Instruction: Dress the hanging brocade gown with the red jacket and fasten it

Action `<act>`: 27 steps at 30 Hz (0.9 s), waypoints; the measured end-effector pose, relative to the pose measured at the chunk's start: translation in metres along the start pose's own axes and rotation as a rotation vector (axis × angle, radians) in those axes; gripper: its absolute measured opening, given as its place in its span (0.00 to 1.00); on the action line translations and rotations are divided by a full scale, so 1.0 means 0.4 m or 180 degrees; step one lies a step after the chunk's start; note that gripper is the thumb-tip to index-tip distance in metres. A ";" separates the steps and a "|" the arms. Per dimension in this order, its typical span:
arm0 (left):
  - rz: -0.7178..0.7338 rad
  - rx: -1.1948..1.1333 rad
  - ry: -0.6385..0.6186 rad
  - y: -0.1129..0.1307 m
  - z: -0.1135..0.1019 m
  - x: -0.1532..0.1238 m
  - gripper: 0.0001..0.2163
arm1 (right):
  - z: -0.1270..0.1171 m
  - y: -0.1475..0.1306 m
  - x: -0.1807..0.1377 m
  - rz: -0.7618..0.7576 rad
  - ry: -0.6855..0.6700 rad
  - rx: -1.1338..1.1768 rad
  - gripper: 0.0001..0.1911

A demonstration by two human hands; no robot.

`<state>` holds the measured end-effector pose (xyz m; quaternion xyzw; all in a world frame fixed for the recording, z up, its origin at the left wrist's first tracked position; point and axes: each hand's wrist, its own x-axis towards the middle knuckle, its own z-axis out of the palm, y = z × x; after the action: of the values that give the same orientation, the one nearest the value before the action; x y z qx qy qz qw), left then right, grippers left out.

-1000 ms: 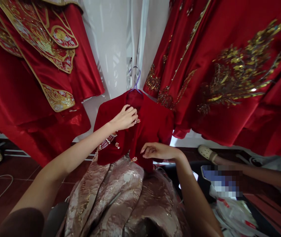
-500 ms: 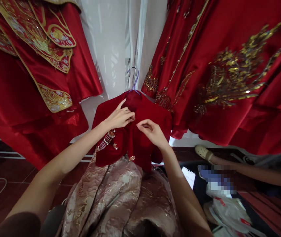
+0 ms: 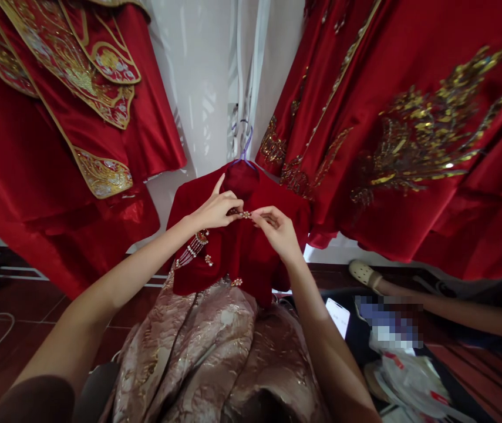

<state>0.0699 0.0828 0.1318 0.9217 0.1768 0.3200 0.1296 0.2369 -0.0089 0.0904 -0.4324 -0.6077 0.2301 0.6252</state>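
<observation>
A dark red velvet jacket (image 3: 237,252) hangs in front of me on a purple hanger (image 3: 245,147), over a pink-and-gold brocade skirt (image 3: 215,352). My left hand (image 3: 216,208) and my right hand (image 3: 275,229) meet at the jacket's chest. Both pinch a small jewelled button clasp (image 3: 245,215) at the front opening. A beaded tassel (image 3: 193,247) dangles under my left wrist, and further clasps sit lower on the jacket's front.
Red satin gowns with gold embroidery hang at left (image 3: 57,117) and right (image 3: 409,129), with a white wall (image 3: 202,76) between them. Another person's leg and pale shoe (image 3: 367,273) lie at the right. A phone (image 3: 337,314) and plastic bags (image 3: 413,382) lie on the floor.
My right hand rose from the jacket's lower hem to the chest and joined my left hand at the clasp. My left hand stayed near the collar.
</observation>
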 end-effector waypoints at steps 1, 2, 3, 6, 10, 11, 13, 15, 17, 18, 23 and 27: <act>0.0018 0.0001 0.0009 -0.002 0.001 0.000 0.05 | 0.001 0.005 0.005 -0.0030 0.0223 0.0020 0.12; 0.0034 0.0019 0.0033 -0.005 0.003 -0.002 0.06 | 0.002 0.009 0.012 -0.0055 0.0504 0.0050 0.12; 0.0057 0.0064 0.0064 -0.008 0.004 -0.004 0.07 | 0.006 0.013 0.021 -0.0072 0.0786 0.0090 0.12; 0.0243 0.0347 0.0139 -0.018 0.010 -0.015 0.10 | 0.026 0.013 0.055 -0.0126 0.1209 0.0228 0.16; 0.0529 0.0896 0.0274 -0.030 0.019 -0.025 0.10 | 0.077 -0.017 0.093 -0.0131 0.1029 0.0505 0.21; 0.0556 0.1163 0.0325 -0.033 0.022 -0.027 0.09 | 0.090 -0.027 0.099 -0.0104 0.0896 0.0658 0.23; 0.0550 0.1821 0.0390 -0.040 0.025 -0.028 0.11 | 0.115 -0.046 0.110 -0.0008 0.0450 0.1050 0.26; 0.0382 0.2419 0.0444 -0.043 0.027 -0.031 0.15 | 0.135 -0.058 0.120 0.0146 0.0034 0.1284 0.32; 0.0066 0.2822 0.0573 -0.039 0.025 -0.034 0.19 | 0.149 -0.061 0.128 0.0434 0.0033 0.0988 0.40; -0.0113 0.2935 0.0705 -0.033 0.023 -0.036 0.21 | 0.154 -0.058 0.130 0.0619 0.0179 0.0605 0.44; -0.0948 0.2705 0.1508 -0.013 0.003 -0.053 0.31 | 0.157 -0.004 0.114 0.0622 0.1163 -0.2037 0.52; -0.1694 0.2093 0.1690 -0.074 -0.039 -0.081 0.38 | 0.111 0.062 0.079 0.0253 0.1368 -0.2820 0.43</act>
<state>0.0289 0.0984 0.1155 0.7235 0.5242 0.4267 -0.1401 0.2052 0.0411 0.0829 -0.7171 -0.4875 -0.1211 0.4832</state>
